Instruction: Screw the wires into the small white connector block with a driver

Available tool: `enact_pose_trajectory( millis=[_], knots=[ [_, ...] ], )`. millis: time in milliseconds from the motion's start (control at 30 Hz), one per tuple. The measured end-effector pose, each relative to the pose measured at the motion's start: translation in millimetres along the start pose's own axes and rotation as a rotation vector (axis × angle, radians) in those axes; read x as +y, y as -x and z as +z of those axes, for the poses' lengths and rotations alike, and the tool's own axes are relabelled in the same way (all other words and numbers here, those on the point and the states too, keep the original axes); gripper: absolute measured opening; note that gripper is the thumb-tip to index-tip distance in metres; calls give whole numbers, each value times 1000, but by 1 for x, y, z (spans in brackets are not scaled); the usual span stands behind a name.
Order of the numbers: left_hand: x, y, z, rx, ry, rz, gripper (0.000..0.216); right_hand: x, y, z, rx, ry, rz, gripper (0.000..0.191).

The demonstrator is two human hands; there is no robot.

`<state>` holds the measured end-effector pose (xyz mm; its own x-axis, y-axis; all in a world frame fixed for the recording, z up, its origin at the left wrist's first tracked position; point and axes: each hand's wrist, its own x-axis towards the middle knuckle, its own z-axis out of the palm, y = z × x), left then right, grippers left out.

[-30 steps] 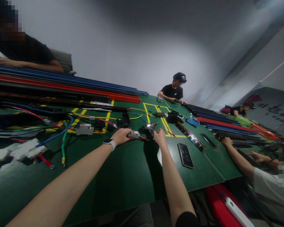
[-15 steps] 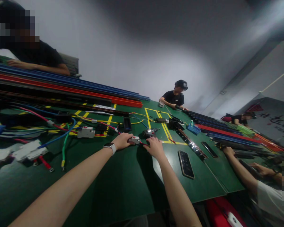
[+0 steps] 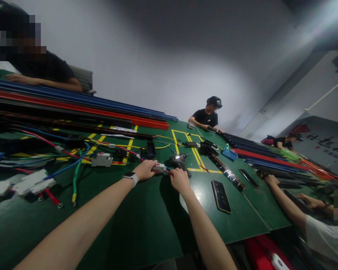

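Note:
My left hand (image 3: 145, 170), with a watch on its wrist, is closed around a small white circuit breaker (image 3: 159, 167) just above the green table. Red and blue wire (image 3: 168, 170) comes out of the breaker's right side. My right hand (image 3: 180, 180) pinches this wire close to the breaker, its fingertips partly hiding it. A power drill (image 3: 179, 160) lies right behind my right hand. Another white breaker (image 3: 101, 159) rests on the table to the left of my left hand.
Several coloured cables (image 3: 76, 180) and a larger white breaker (image 3: 35, 182) lie at the left. Long blue and red rails (image 3: 152, 122) run along the back. A phone (image 3: 221, 196) and a blue box (image 3: 229, 153) are at the right. Co-workers sit around the table (image 3: 124, 232).
My right hand has shifted slightly left and down, its fingers drawing together on the wire. My left hand stays on the breaker. The view has moved very little.

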<state>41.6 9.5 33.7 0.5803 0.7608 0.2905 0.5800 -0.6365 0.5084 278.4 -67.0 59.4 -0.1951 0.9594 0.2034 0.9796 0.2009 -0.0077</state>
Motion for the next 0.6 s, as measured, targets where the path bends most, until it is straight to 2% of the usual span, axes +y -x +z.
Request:
enact_pose_trajectory(
  millis=[433,600],
  knots=[
    [-7,0,9,46,-10,64,32,6,-28,25,36,-199,53,28],
    [-9,-1,10,22,-38,10,30,6,-25,30,90,-279,50,36]
  ],
)
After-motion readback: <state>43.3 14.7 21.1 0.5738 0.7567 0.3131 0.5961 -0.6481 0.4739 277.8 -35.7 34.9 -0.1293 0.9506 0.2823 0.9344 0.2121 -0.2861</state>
